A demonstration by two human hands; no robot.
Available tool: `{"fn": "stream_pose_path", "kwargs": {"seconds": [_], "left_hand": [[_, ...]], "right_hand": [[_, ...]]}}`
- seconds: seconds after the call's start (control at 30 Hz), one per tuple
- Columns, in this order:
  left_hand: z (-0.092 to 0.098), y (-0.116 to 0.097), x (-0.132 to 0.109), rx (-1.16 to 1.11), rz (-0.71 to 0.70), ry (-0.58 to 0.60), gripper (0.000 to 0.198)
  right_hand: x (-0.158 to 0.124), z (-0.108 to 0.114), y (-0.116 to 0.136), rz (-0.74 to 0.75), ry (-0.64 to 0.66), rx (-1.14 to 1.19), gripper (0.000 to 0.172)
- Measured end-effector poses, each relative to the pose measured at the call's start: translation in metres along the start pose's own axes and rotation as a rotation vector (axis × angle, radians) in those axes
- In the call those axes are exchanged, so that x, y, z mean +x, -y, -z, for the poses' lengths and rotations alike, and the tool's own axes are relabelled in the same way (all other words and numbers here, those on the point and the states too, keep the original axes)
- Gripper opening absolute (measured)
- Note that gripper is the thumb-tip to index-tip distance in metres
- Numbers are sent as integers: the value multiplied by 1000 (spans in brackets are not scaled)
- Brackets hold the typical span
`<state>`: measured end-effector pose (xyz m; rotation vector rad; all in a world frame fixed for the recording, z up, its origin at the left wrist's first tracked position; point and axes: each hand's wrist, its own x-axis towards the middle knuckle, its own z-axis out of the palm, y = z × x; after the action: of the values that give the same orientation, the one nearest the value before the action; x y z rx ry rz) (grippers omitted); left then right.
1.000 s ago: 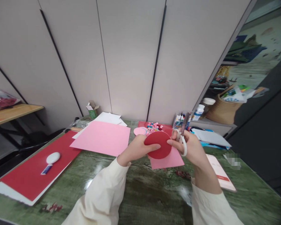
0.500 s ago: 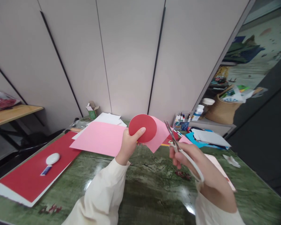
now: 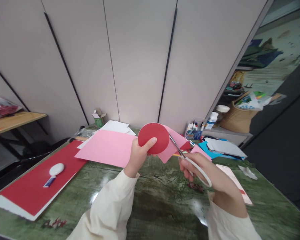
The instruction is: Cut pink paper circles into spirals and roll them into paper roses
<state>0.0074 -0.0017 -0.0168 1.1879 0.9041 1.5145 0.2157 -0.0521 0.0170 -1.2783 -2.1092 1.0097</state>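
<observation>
My left hand pinches a red paper disc together with a pink paper piece behind it, both raised above the green table. My right hand grips white-handled scissors. Their blades point up and left and meet the pink paper at the disc's right edge.
A large pink sheet and a red sheet with a white oval object lie at left. White papers and a small green box sit at the back. Pens, bottles, blue and white papers and a woven basket crowd the right.
A second ago both hands held the disc and pink paper low. My left hand then lifted them alone; my right hand has now brought the scissor blades up to the pink paper.
</observation>
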Motion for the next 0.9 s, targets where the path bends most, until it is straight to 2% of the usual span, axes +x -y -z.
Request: {"fn": "stream_pose_path", "kwargs": {"seconds": [0.17,0.43,0.9], "left_hand": [[-3,-5,-3,-8,34,16,32],[-4,-9,-7,34,56,75,31],[-5,-18,-10,59,58,59,32]], "right_hand": [[0,2,0,46,0,27,40],[4,0,5,33,-33,0,40],[1,-2,2,-12,-64,35,35]]}}
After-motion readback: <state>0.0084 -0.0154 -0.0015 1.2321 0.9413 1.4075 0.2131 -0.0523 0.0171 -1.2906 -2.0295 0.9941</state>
